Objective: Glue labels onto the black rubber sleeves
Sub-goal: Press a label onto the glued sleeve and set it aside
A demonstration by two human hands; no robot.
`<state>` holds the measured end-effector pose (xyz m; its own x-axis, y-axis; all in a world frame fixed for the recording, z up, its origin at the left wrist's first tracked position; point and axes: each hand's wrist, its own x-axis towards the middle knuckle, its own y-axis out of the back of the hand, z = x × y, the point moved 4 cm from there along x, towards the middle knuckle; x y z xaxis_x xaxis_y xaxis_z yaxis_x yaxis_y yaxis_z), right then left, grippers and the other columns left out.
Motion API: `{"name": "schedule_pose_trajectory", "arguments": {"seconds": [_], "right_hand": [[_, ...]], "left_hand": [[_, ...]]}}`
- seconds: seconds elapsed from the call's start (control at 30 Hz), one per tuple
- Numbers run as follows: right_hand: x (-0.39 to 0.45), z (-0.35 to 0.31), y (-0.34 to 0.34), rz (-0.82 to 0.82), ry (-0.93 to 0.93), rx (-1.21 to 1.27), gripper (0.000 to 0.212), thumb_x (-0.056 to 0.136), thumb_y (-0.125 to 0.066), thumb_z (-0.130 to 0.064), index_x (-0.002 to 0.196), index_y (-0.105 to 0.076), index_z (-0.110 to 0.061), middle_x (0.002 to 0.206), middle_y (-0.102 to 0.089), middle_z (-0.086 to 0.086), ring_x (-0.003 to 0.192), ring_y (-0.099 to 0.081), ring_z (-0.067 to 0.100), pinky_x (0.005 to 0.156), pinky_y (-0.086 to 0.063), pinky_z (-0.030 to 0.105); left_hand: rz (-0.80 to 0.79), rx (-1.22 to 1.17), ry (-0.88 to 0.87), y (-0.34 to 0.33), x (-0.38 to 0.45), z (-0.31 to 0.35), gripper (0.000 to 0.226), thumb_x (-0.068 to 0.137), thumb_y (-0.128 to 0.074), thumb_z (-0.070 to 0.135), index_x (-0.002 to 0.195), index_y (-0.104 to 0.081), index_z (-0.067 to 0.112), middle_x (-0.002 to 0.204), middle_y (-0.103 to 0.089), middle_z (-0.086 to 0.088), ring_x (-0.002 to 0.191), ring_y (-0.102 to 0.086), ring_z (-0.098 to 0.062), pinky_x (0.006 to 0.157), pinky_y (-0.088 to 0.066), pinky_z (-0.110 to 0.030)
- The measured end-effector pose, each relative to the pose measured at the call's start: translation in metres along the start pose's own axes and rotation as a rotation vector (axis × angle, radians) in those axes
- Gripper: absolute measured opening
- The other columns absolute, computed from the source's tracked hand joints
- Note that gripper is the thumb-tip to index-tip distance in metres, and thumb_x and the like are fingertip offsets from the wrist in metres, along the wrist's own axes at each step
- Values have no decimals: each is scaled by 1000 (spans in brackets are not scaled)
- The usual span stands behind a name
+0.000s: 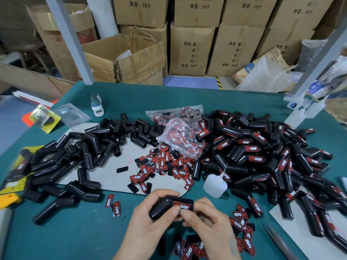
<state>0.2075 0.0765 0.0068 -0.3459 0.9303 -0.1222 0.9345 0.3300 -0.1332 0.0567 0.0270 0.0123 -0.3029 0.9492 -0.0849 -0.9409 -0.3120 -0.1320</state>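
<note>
Gripping bent matte rubber sleeve [170, 207] | left hand [148, 220] fingers wrapped | right hand [204, 218] fingers pinching glossy red label [181, 205]

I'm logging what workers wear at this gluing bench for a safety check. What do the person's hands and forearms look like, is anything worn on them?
Both hands are bare, no gloves. The left hand shows no ring or band. The right hand has what looks like a thin ring on one finger, and a faint bluish mark on the wrist or forearm, too blurred to read. No sleeves reach the visible forearms, and no watch or bracelet shows.

A bent black rubber sleeve [169, 207] lies sideways, red-and-black label [181, 205] stuck on its upper side.
</note>
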Motion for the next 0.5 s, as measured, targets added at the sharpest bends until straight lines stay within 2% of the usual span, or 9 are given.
{"name": "schedule_pose_trajectory", "arguments": {"seconds": [0.07, 0.2, 0.3, 0.37, 0.43, 0.5], "right_hand": [[0, 0, 0, 8, -6, 14, 22, 62, -84, -25, 79, -85, -12, 78, -60, 15, 65, -62, 21, 66, -57, 28], [0, 0, 2, -1, 1, 22, 21, 63, -84, -28, 77, -85, -12, 76, -66, 1, 62, -62, 14, 64, -55, 24], [1, 2, 0, -26, 7, 32, 22, 67, -88, -27, 81, -85, -10, 76, -66, 2, 61, -63, 11, 65, -56, 25], [2, 3, 0, -22, 0, 58, 39, 63, -97, -41, 81, -84, -9, 74, -64, 2, 60, -63, 11, 63, -55, 24], [3, 5, 0, -8, -10, 76, 60, 51, -97, -59, 79, -84, -8, 72, -63, -1, 58, -61, 12, 61, -53, 21], [3, 6, 1, -9, -15, 88, 68, 45, -96, -66, 76, -83, -7, 70, -63, -2, 57, -60, 13, 59, -50, 19]], "left_hand": [[-2, 15, -15, -1, -1, 1, 19, 82, -81, 17, 96, -78, 29, 95, -78, -10, 80, -77, -23, 75, -61, -23], [-3, 12, -34, -1, -2, 3, 24, 76, -78, 17, 97, -78, 29, 94, -78, -11, 79, -77, -24, 75, -60, -22], [-4, 41, -67, 0, -1, 2, 23, 76, -78, 17, 96, -79, 28, 93, -76, -12, 77, -77, -23, 74, -59, -21], [4, 69, -95, 0, -1, 2, 23, 76, -79, 15, 95, -79, 28, 92, -72, -13, 76, -76, -21, 74, -58, -20], [5, 79, -118, 0, -1, 3, 21, 78, -82, 16, 96, -79, 27, 91, -71, -10, 76, -75, -18, 74, -57, -19], [0, 84, -135, -1, -1, 3, 19, 80, -86, 21, 96, -79, 27, 91, -70, -5, 76, -75, -16, 73, -57, -17]]}}
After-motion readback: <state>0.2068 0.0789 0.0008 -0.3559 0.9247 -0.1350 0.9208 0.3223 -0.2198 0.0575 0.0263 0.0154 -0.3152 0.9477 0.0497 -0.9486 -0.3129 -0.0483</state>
